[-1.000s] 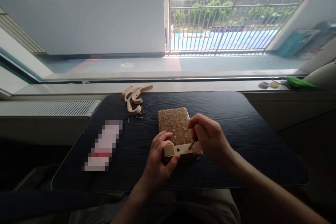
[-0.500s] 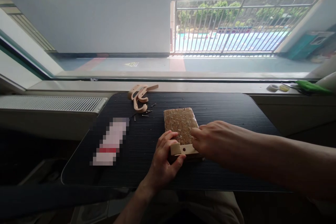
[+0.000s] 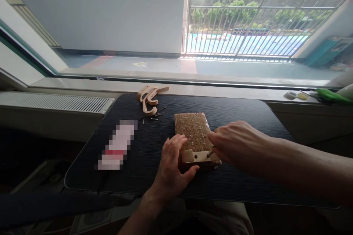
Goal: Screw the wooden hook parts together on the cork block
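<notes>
The right hand [image 3: 230, 139] is curled closed around a slim tool [image 3: 210, 152], its handle hidden inside the fist and only a short, thin shaft showing below the fingertips. That shaft slants down to the right of two holes in a pale wooden piece [image 3: 202, 156], though in this dim light the tip looks to be in the hole without my being certain. The wooden piece lies crosswise between the two hands, on the near end of a rough brown board [image 3: 192, 128], its raised block end toward the left hand [image 3: 173, 161]. That hand is loosely open, thumb and fingers spread well apart: the fingers lie along the left edge of the board, and the thumb reaches out in front of the wooden piece's near side. The board rests flat on a dark table [image 3: 248, 187] that extends beneath and beyond both hands. Beyond the left hand and a little to its left, curved wooden hooks [image 3: 149, 101] lie in a pile, with loose screws [image 3: 154, 119] scattered just nearer than them. Farther left of the same hand is a pinkish item [image 3: 118, 143], blurred into blocks. Well beyond the right hand and off to its right, tape rolls [image 3: 291, 95] and a green object [image 3: 329, 96] sit on the windowsill [image 3: 234, 92].
</notes>
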`<state>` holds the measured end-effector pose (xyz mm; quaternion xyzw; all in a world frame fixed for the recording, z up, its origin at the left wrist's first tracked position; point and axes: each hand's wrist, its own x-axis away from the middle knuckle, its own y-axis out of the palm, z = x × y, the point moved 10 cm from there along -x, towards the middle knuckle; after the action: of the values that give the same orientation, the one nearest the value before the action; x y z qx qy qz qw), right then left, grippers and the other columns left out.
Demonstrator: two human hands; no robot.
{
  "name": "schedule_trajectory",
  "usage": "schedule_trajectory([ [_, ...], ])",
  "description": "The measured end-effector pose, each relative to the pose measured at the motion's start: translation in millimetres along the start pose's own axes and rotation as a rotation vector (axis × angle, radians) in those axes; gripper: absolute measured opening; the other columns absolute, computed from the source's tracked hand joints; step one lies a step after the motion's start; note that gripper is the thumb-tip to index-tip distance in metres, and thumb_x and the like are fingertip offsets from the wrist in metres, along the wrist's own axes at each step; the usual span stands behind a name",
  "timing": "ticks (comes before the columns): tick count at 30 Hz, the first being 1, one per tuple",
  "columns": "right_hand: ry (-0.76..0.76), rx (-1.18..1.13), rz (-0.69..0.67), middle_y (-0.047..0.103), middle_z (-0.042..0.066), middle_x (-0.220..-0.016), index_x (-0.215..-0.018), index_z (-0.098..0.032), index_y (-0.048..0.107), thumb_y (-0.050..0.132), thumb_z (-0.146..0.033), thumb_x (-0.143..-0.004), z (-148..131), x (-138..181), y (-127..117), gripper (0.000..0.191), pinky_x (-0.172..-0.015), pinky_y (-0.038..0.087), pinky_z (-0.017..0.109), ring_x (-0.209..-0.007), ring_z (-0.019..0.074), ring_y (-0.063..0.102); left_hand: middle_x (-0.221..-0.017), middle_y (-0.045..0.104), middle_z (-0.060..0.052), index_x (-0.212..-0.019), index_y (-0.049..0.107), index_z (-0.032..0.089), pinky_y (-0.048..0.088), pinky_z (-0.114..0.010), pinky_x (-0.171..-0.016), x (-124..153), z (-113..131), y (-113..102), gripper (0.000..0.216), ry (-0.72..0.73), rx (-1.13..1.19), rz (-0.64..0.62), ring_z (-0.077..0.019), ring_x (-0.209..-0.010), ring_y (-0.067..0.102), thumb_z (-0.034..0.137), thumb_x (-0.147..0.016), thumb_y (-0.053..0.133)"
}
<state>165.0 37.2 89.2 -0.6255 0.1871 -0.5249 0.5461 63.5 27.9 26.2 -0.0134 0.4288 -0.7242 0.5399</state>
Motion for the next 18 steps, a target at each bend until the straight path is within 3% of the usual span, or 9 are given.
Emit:
schedule_trajectory([
  [2,-0.061,-0.022,0.111,0.067,0.003,-0.075,-0.086,-0.017,0.061,0.057,-0.014,-0.079,-2,5,-5,0.009,-0.048,0.029,0.029,-0.065,0.0189,0.063,-0.132,0.049,-0.012,-0.125,0.042,0.02,0.021,-0.055,-0.112,-5,14,-9,0.053,0.02,-0.16,0.003,-0.0289,-0.129,0.038,0.024,-0.076,0.063],
  [4,-0.154,-0.032,0.2,0.066,0.002,-0.079,-0.087,-0.018,0.061,0.06,-0.011,-0.074,-7,12,-9,0.015,-0.052,0.032,0.028,-0.066,0.0176,0.062,-0.121,0.058,-0.009,-0.113,0.052,0.02,0.019,-0.055,-0.112,-14,27,-10,0.039,0.023,-0.256,-0.077,-0.028,-0.121,0.046,0.024,-0.076,0.063],
  [10,-0.338,0.063,0.278,0.063,0.002,-0.068,-0.077,-0.018,0.06,0.059,-0.005,-0.073,-27,25,-19,0.013,-0.049,0.031,0.025,-0.056,0.0138,0.057,-0.088,0.064,-0.005,-0.084,0.061,0.019,0.017,-0.061,-0.108,-41,47,2,0.018,0.018,-0.405,-0.274,-0.026,-0.094,0.057,0.03,-0.071,0.067],
  [15,-0.406,0.211,0.268,0.062,0.001,-0.064,-0.067,-0.017,0.06,0.057,0.001,-0.07,-44,21,-15,0.018,-0.045,0.022,0.028,-0.053,0.0138,0.054,-0.076,0.063,-0.006,-0.068,0.066,0.018,0.028,-0.06,-0.102,-47,48,25,0.01,0.069,-0.439,-0.399,-0.0244,-0.082,0.058,0.027,-0.072,0.065],
  [18,-0.381,0.191,0.172,0.064,0.002,-0.065,-0.069,-0.017,0.062,0.054,0.003,-0.072,-45,13,-9,0.021,-0.045,0.02,0.03,-0.054,0.014,0.055,-0.076,0.063,-0.006,-0.069,0.067,0.019,0.032,-0.057,-0.1,-45,45,29,0.009,0.063,-0.423,-0.407,-0.0245,-0.082,0.058,0.026,-0.073,0.064],
])
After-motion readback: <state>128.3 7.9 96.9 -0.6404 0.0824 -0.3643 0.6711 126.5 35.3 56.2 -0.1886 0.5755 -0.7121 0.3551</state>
